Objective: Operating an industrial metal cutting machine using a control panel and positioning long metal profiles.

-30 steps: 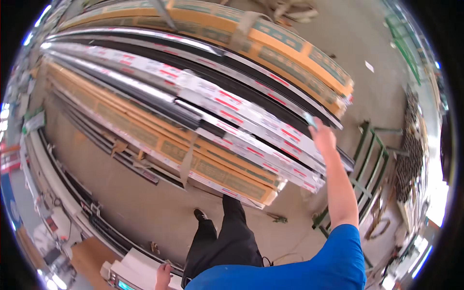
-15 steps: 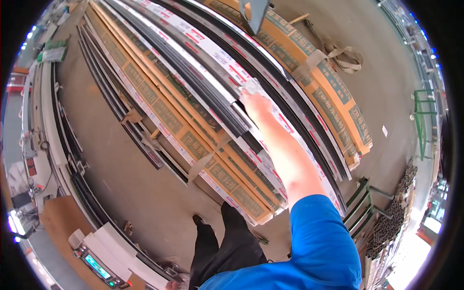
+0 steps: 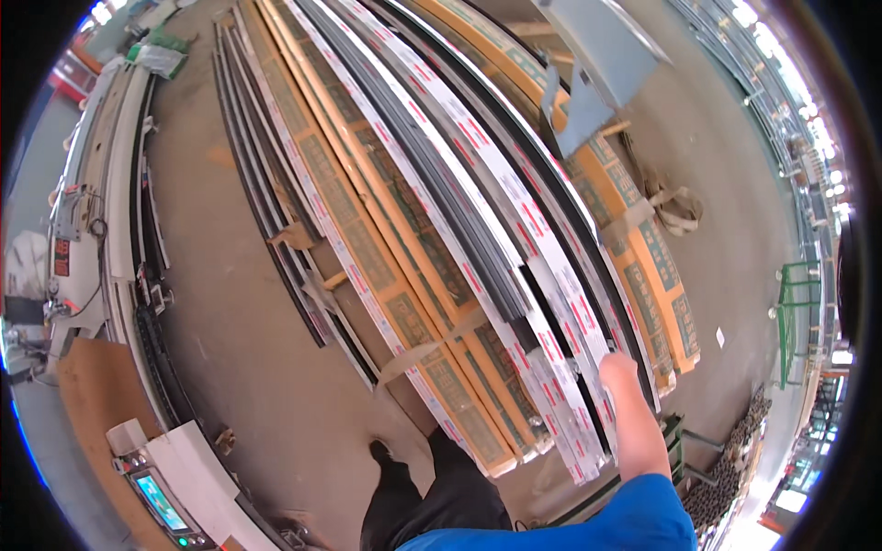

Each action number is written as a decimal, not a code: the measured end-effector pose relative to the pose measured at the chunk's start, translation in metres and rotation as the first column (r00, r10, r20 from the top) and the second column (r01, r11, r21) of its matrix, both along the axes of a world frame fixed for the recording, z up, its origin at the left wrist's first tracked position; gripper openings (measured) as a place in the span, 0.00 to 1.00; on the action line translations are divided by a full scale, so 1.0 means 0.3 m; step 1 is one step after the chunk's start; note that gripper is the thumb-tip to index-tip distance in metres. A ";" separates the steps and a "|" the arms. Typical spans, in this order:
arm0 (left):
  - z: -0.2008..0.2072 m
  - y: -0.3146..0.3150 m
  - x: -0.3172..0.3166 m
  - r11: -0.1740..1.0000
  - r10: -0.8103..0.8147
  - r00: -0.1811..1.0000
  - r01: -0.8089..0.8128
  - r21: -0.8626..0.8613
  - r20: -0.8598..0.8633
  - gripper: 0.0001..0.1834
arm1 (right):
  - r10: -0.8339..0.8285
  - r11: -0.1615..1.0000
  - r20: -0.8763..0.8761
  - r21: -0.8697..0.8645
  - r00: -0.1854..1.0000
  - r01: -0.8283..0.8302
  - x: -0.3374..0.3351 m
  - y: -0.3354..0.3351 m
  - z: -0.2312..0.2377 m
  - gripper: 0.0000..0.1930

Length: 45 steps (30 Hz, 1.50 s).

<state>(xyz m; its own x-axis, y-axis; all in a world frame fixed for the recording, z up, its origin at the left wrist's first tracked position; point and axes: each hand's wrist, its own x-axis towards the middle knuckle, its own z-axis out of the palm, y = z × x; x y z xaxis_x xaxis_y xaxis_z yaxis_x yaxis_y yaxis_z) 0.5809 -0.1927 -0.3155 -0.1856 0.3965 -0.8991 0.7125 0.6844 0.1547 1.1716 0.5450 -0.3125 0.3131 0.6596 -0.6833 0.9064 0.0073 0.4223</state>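
My right hand [image 3: 617,367] is closed at the edge of a long profile wrapped in white-and-red film [image 3: 588,332], toward the near end of a stack. Its fingers are curled and partly hidden, so the exact grip is hard to see. Beside it runs a dark slot [image 3: 581,390] between the wrapped lengths. Bare dark grey profiles [image 3: 478,248] lie to the left of the hand. My left hand does not show.
Long orange cartons [image 3: 413,317] flank the stack on the left, more cartons [image 3: 643,275] on the right. A grey metal panel [image 3: 602,69] juts in from above. Thin profiles [image 3: 266,220] lie on the floor. At lower left stands a machine with a lit screen [image 3: 161,500].
My right hand has come back along the stack toward me and to the right. The view has shifted, showing more of the grey panel. My left hand's edge has left the lower border.
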 end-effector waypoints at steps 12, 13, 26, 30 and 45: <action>-0.206 0.480 -0.751 0.887 0.461 0.884 -0.462 -0.014 0.077 0.25 | 0.077 0.968 -0.399 0.250 0.914 0.028 -0.979 -0.076 0.267 0.20; -0.187 0.601 -0.841 0.790 0.613 0.784 -0.604 -0.107 0.099 0.25 | 0.079 0.963 -0.383 0.268 0.920 0.029 -1.053 -0.085 0.289 0.20; -0.074 1.278 -1.738 0.473 0.784 0.569 -0.806 0.355 0.249 0.19 | -0.526 0.849 -0.334 -0.164 0.782 0.502 -1.726 -0.298 0.214 0.14; -0.150 1.352 -1.943 0.699 0.628 0.776 -0.596 0.395 0.058 0.18 | -0.624 0.778 -0.195 -0.248 0.757 0.577 -1.892 -0.178 0.045 0.12; -0.129 2.241 -2.938 -0.159 0.959 -0.131 -0.983 0.096 0.251 0.12 | -0.048 0.970 -0.902 0.060 0.430 0.234 -3.730 1.499 0.446 0.21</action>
<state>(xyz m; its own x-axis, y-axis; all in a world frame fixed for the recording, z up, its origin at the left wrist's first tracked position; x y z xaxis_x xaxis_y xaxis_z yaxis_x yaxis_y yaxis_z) -0.3004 0.4795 -0.3543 -0.4838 -0.0309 -0.8747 -0.7455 0.5380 0.3933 0.0525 0.9948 -0.1787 -0.3069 0.7870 -0.5351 0.7596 -0.1362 -0.6360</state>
